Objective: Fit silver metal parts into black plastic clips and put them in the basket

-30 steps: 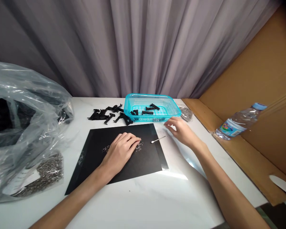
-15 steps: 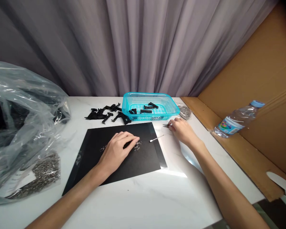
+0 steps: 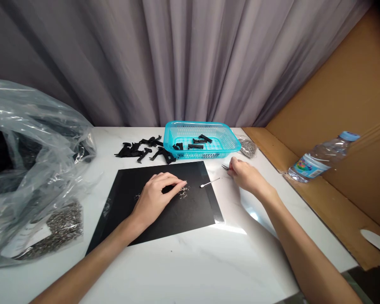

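Observation:
My left hand (image 3: 156,192) is above the black mat (image 3: 164,223), thumb and forefinger pinched on what looks like a small metal piece (image 3: 185,182). Right beside those fingertips lies a loose scatter of tiny shiny metal pieces (image 3: 183,194); more show partly behind the hand. Over the white table, right of the mat, my right hand (image 3: 245,174) is closed on tweezers (image 3: 224,167), their tips pointing left and the rest hidden in the fingers. A thin white-tipped stick (image 3: 210,182) lies across the mat's right edge, between both hands.
Behind the mat stands a blue basket (image 3: 202,154) holding several black plastic parts (image 3: 195,146). More black parts (image 3: 145,150) lie left of it. Plastic bags with metal pieces sit at left (image 3: 65,226) and back right (image 3: 247,147). A water bottle (image 3: 319,158) stands against cardboard (image 3: 351,101).
My right hand has lifted slightly and turned, so more of the tweezers shows. The left hand keeps its pinch almost in place. The whole view has shifted a little.

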